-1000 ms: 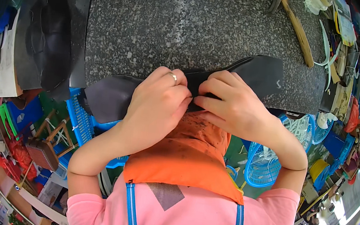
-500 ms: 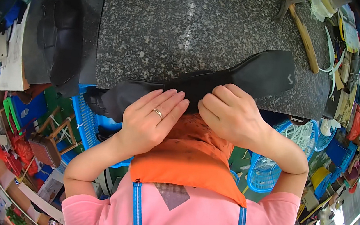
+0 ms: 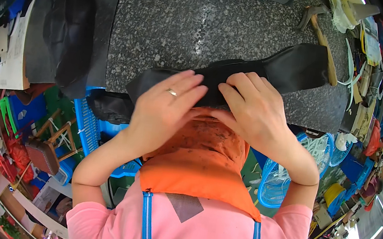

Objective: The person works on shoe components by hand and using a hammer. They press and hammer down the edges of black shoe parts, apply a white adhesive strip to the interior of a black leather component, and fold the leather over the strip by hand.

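A long black leather-like piece [image 3: 297, 68] lies slantwise along the near edge of the stone slab, its wide right end reaching toward the hammer. My left hand [image 3: 164, 106], with a ring on one finger, rests with fingers stretched out over the piece's left part. My right hand [image 3: 256, 108] has bent fingers on its middle and the thumb at the near edge, holding it there. Both thumbs point toward each other in front of the orange apron [image 3: 198, 178]. Parts of the piece are hidden under my hands.
A hammer [image 3: 324, 47] with a wooden handle lies at the slab's [image 3: 164, 29] right. Another black piece [image 3: 70, 31] rests on the dark sheet at left. Blue baskets [image 3: 87, 120] stand below the slab. Pale strips [image 3: 350, 75] hang near the right edge.
The black piece has shifted up and to the right, its left end drawn further onto the slab. My right hand's fingers have loosened, and its thumb has come into view.
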`<state>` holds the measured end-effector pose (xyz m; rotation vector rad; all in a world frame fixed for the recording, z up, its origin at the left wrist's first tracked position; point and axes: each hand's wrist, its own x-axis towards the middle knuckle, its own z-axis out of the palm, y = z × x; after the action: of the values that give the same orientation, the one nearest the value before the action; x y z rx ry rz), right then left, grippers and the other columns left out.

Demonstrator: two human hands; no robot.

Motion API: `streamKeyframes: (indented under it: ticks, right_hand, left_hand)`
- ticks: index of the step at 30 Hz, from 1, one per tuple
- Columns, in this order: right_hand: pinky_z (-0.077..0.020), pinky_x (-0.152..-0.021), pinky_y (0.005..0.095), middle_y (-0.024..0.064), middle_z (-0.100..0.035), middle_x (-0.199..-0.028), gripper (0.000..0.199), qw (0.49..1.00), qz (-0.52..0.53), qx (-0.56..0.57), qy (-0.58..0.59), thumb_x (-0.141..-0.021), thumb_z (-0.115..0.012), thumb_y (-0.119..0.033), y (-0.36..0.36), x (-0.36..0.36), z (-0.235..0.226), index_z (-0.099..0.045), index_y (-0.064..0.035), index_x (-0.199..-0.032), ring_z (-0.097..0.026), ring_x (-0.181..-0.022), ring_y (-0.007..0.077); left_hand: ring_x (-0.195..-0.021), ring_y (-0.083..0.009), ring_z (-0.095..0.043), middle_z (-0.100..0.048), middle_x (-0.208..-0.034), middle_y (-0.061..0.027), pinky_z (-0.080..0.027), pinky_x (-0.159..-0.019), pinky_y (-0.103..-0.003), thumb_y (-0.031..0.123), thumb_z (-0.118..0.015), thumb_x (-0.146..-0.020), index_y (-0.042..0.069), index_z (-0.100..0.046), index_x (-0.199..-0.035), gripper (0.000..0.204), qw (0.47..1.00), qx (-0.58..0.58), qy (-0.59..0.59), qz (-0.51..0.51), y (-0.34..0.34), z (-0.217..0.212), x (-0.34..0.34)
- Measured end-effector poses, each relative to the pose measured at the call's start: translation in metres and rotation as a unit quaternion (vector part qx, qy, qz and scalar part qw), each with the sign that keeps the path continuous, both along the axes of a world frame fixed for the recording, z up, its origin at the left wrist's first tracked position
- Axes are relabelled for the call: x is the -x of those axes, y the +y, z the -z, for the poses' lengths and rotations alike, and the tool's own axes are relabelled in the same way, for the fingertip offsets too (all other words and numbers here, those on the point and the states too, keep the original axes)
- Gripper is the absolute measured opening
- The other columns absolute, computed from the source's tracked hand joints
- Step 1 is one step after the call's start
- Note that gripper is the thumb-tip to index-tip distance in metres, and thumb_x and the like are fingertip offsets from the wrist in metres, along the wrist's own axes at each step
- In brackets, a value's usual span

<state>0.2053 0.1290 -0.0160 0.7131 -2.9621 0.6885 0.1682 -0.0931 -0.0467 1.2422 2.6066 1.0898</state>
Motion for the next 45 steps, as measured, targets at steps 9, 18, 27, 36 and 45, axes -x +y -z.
streamKeyframes:
  ticks: [9,18,27,36,45]
  right_hand:
    - [-0.0538,-0.073,0.0318,0.0083,-0.058,-0.098,0.035,0.994,-0.014,-0.031,0.104,-0.071,-0.066,-0.01,-0.01,-0.009,0.021,-0.064,0.0043,-0.103,-0.059,-0.09,0.0246]
    - [-0.0573,-0.085,0.0339,0.0145,-0.066,-0.101,0.033,0.971,-0.172,0.062,0.154,-0.069,-0.065,-0.011,0.004,-0.022,0.04,-0.067,0.0032,-0.098,-0.067,-0.099,0.0263]
    - [-0.053,-0.079,0.0361,0.0099,-0.061,-0.099,0.035,0.998,-0.028,-0.024,0.056,-0.066,-0.07,-0.015,0.016,-0.006,-0.012,-0.068,0.001,-0.097,-0.061,-0.098,0.0258]
    - [-0.0491,-0.077,0.0365,0.0066,-0.059,-0.096,0.023,0.998,-0.024,0.035,0.049,-0.069,-0.068,-0.012,0.026,-0.011,0.016,-0.065,-0.0008,-0.09,-0.059,-0.094,0.025]
    - [-0.0479,-0.072,0.0343,0.0059,-0.055,-0.091,0.014,0.995,-0.057,-0.058,0.064,-0.074,-0.059,-0.016,0.012,-0.004,0.011,-0.059,-0.0046,-0.081,-0.055,-0.082,0.0245]
  left_hand:
    - [-0.116,-0.0302,-0.062,-0.064,-0.127,-0.0104,-0.054,-0.094,-0.038,0.004,-0.067,-0.073,0.003,-0.068,-0.113,0.04,0.982,0.143,0.126,0.007,-0.005,-0.012,0.003]
    - [-0.124,-0.0286,-0.056,-0.06,-0.135,-0.0055,-0.051,-0.098,-0.04,0.009,-0.063,-0.077,0.009,-0.067,-0.12,0.043,0.967,0.194,0.149,0.073,-0.033,-0.006,0.016]
    - [-0.125,-0.0346,-0.051,-0.057,-0.129,-0.0147,-0.045,-0.102,-0.046,0.015,-0.083,-0.062,0.002,-0.061,-0.119,0.062,0.987,0.149,0.008,0.063,0.0,-0.026,-0.005]
    - [-0.106,-0.0296,-0.06,-0.063,-0.111,-0.01,-0.053,-0.088,-0.039,0.006,-0.073,-0.069,0.002,-0.07,-0.104,0.036,0.996,0.0,0.044,0.084,0.032,0.011,0.003]
    - [-0.111,-0.0294,-0.061,-0.066,-0.111,-0.0087,-0.049,-0.097,-0.045,0.011,-0.063,-0.078,0.006,-0.071,-0.102,0.027,0.987,0.055,0.137,0.065,0.033,-0.004,0.001]
